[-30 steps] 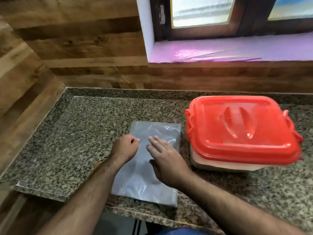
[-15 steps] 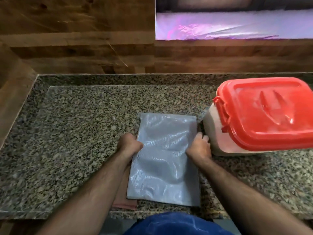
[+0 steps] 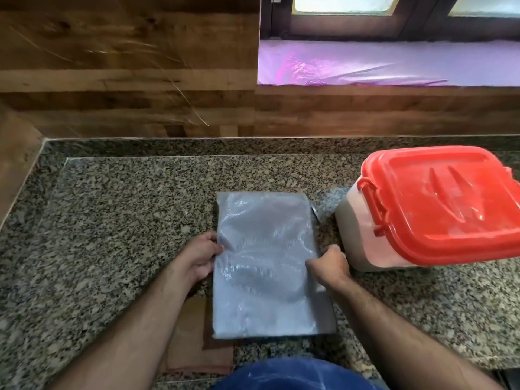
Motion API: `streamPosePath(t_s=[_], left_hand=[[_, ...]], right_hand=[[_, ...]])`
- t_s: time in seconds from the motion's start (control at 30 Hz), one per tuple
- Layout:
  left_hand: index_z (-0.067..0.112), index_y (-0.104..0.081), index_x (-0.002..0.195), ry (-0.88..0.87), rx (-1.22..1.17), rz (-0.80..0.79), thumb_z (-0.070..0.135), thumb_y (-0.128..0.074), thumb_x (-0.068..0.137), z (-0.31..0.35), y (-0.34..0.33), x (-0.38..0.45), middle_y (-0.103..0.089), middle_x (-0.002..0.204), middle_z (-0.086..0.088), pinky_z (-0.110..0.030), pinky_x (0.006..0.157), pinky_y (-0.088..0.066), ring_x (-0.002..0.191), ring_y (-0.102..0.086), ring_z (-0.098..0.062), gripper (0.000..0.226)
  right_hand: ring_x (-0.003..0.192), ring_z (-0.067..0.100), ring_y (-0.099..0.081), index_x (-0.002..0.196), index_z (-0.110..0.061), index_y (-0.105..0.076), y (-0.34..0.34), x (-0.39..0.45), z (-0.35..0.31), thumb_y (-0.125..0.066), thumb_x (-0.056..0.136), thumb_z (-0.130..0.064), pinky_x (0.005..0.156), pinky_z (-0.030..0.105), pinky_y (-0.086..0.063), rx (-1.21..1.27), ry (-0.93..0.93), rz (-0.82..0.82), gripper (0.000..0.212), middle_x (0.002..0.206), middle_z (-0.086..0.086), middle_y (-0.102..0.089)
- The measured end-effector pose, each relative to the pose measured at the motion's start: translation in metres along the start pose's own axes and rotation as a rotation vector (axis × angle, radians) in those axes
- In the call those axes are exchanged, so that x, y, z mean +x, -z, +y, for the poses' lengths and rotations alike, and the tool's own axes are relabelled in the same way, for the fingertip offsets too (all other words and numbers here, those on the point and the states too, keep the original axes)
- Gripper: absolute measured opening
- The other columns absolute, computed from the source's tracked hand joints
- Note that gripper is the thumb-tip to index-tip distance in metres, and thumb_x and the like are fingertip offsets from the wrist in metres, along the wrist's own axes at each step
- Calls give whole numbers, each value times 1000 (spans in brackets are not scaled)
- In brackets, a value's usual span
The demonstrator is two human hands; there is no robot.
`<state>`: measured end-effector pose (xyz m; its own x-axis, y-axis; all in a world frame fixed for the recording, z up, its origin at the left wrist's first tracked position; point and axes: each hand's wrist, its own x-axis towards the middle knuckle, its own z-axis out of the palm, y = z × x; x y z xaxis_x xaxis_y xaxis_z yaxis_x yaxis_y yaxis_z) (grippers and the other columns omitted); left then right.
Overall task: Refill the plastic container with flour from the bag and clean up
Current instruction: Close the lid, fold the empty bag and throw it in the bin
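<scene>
An empty, flattened clear plastic bag [image 3: 266, 263] lies on the granite counter [image 3: 112, 220] in front of me. My left hand [image 3: 198, 258] pinches the bag's left edge about halfway up. My right hand [image 3: 330, 264] grips its right edge at the same height, fingers curled. To the right stands the plastic container [image 3: 363, 235], its translucent body showing flour inside, with a red lid [image 3: 444, 201] clipped on. The container is a short gap away from my right hand.
A brown cloth or paper piece [image 3: 197, 350] sticks out from under the bag's lower left, near the counter's front edge. Wooden walls close the back and left. A purple-lined window sill [image 3: 380, 63] runs above the back right.
My right hand went from lying flat on the bag to gripping its right edge, and my left took hold of the left edge. The view shifted, so the container sits further right.
</scene>
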<state>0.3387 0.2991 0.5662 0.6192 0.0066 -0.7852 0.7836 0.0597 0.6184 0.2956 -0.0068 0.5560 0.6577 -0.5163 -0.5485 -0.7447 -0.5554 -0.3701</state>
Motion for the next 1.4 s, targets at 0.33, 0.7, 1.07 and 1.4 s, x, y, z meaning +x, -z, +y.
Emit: streamPosePath(t_s=[0.33, 0.7, 1.07, 1.4], left_hand=[[5, -63, 128, 4, -122, -81, -19, -49, 101, 13, 15, -6, -72, 128, -25, -52, 90, -63, 114, -72, -41, 38], [8, -72, 124, 10, 190, -50, -20, -52, 97, 16, 25, -16, -79, 124, -16, -58, 86, -66, 115, -75, -36, 45], [-10, -69, 124, -30, -8, 26, -28, -59, 89, -4, 26, -15, -74, 124, -31, -45, 79, -69, 109, -74, -42, 41], [-5, -72, 107, -70, 54, 141, -7, -58, 102, -3, 21, -12, -81, 94, -23, -33, 62, -61, 74, -73, -26, 15]], right_hand=[[74, 21, -63, 92, -8, -65, 19, 16, -14, -88, 59, -8, 51, 27, -45, 276, 48, -215, 40, 90, 7, -70], [96, 30, -76, 104, -10, -82, 5, 21, 1, -67, 87, 11, 84, 42, -64, 682, 54, -352, 30, 101, 9, -84], [74, 32, -74, 96, -3, -74, 3, 13, 14, -68, 87, 21, 70, 45, -66, 921, 0, -393, 27, 92, 19, -79], [93, 41, -76, 128, 6, -70, 7, 14, 12, -58, 103, -51, 87, 54, -61, 1121, -203, -687, 63, 112, 27, -77]])
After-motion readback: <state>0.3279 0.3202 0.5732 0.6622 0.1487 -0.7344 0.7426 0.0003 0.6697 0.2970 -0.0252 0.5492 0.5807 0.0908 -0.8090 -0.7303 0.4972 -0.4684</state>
